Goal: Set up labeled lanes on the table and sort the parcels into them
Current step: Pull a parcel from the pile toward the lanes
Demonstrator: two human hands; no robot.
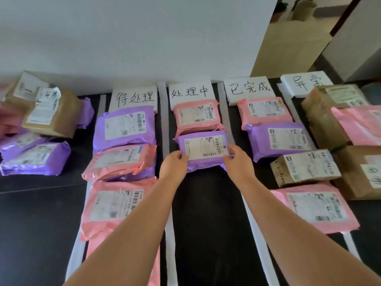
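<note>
A view from above of a dark bench [206, 213] divided into four lanes by white strips [165, 124] running away from the viewer. At the far end of each lane lies a white handwritten label: 待处理 [135, 98], 处理中 [189, 91], 已完成 [249, 88] and 异常 [307, 82], from left to right. Two bare arms reach forward into the second lane. The left grip [174, 164] and the right grip [239, 161] hold a small purple parcel [203, 150] by its left and right ends, thumbs on top beside its white shipping sticker and fingers curled underneath. This parcel sits in the 处理中 lane, its far edge touching a pink parcel [198, 115] that lies just below the label; whether it rests on the bench or is lifted slightly cannot be told. The first lane holds a large purple bag [125, 126] and two pink bags [113, 205] in a row, overlapping. The third lane holds a pink bag [263, 111], a purple bag [278, 139], a small brown box [305, 168] and another pink bag [317, 207]. The fourth lane, at the right edge, holds brown cartons [321, 116] with a pink bag [360, 124] lying across them. To the left of the lanes is a loose heap of brown boxes [51, 114] and purple bags [35, 157].
</note>
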